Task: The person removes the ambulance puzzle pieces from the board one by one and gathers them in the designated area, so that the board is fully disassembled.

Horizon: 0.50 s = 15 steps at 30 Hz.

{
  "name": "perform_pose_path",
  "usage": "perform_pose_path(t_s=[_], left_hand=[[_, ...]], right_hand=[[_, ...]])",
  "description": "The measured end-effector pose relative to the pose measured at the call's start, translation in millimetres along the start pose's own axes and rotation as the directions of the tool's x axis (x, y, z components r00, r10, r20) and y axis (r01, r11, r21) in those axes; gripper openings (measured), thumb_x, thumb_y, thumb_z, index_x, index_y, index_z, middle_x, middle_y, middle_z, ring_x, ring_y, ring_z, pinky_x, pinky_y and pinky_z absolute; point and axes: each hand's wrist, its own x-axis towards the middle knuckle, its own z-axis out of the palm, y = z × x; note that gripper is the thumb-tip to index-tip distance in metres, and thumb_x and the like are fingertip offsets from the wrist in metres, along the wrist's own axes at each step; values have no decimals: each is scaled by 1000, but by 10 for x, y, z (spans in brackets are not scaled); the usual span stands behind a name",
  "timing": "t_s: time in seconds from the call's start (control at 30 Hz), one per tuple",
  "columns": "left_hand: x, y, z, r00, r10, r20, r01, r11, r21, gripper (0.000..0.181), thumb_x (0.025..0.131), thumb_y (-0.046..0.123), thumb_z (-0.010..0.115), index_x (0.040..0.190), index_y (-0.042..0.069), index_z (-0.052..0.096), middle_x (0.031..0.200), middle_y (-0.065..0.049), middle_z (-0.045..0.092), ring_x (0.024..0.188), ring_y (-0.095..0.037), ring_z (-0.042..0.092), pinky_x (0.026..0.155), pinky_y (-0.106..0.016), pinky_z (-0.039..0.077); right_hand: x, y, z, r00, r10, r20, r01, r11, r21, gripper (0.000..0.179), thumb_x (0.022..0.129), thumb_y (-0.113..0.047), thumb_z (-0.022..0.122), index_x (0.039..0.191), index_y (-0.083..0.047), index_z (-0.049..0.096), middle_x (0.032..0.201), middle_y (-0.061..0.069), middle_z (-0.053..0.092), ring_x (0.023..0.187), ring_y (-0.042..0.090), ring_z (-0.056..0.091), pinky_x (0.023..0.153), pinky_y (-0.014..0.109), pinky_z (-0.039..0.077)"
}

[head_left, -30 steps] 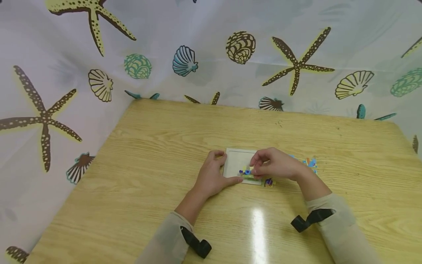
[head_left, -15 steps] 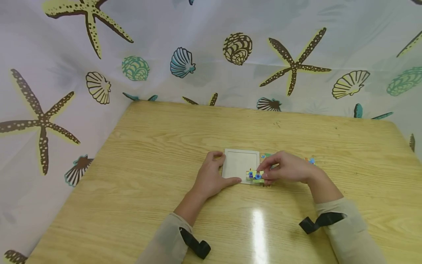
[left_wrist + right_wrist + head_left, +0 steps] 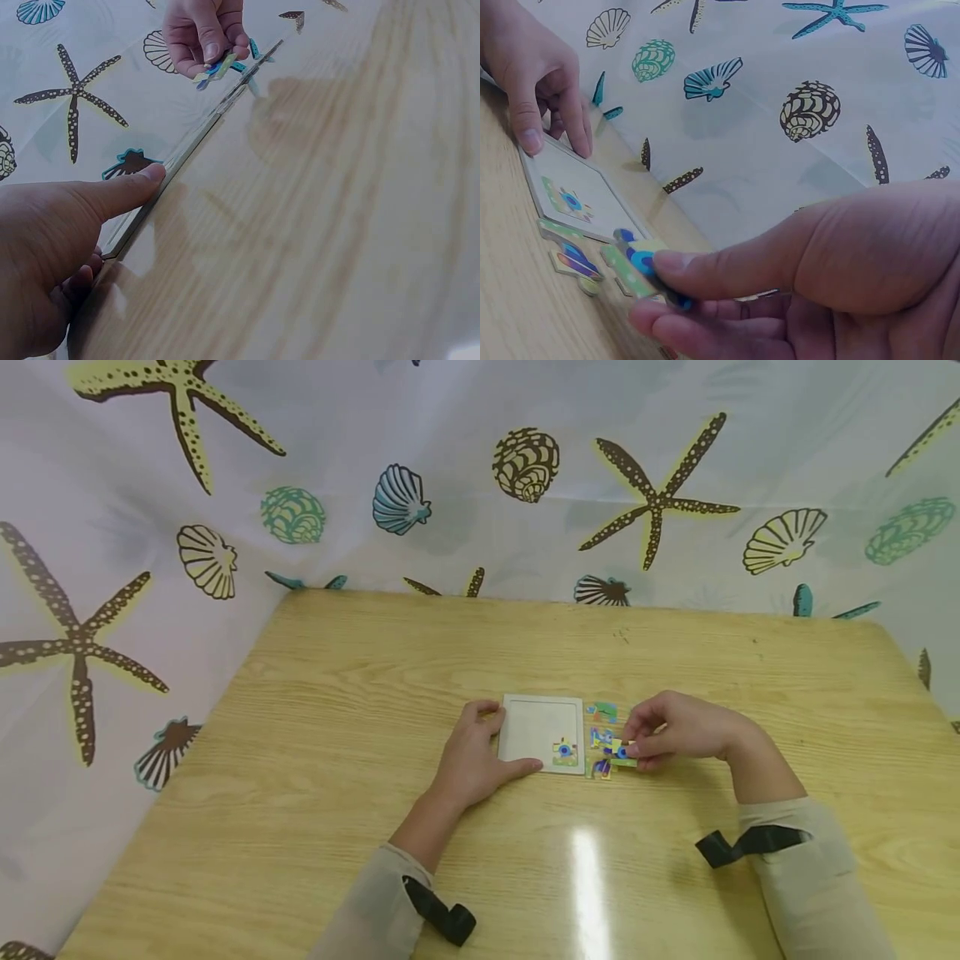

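My left hand (image 3: 475,756) grips the left side of a shallow white puzzle tray (image 3: 536,727), its thumb along the front edge. One jigsaw piece (image 3: 565,752) with a blue round shape lies in the tray's front right corner. Just right of the tray, my right hand (image 3: 678,731) pinches another jigsaw piece (image 3: 641,262), green and yellow with blue, between thumb and fingers. That held piece is above loose pieces beside the tray. In the left wrist view the tray (image 3: 191,142) appears nearly edge-on, and the right hand (image 3: 206,34) is beyond it.
Loose pieces lie along the tray's right side: a green one (image 3: 602,712), a blue one (image 3: 600,737) and a purple one (image 3: 600,768). All rest on a wood-grain table (image 3: 375,693). A shell-and-starfish cloth (image 3: 465,468) hangs behind and to the left.
My right hand has moved right, from over the tray to beside it, still pinching a jigsaw piece. The piece in the tray's corner and the loose pieces are now uncovered. The left hand keeps its grip.
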Motion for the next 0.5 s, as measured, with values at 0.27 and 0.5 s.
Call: perform_pose_path(t_s=[0.27,0.5], left_hand=[[-14,-15,-10,1000,-10,0,10,1000,10,101,72,49,88,147,-1,44,152,-14,38,139,-33,43,114,-45,39],[6,-16,-2,1000,2,-1,-2,1000,7,100,72,48,88,147,-2,45,151,-14,39,139,-32,43,114,-44,39]], right_hand=[[-58,-5,-4,999,39,-11,-40,993,-112,11,90,-9,72,94,1,69,77,4,70,67,13,62,63,27,54],[-88,18,8,992,119,-50,-126,978,-168,9,89,-8,74,87,0,69,76,4,70,64,12,63,62,29,56]])
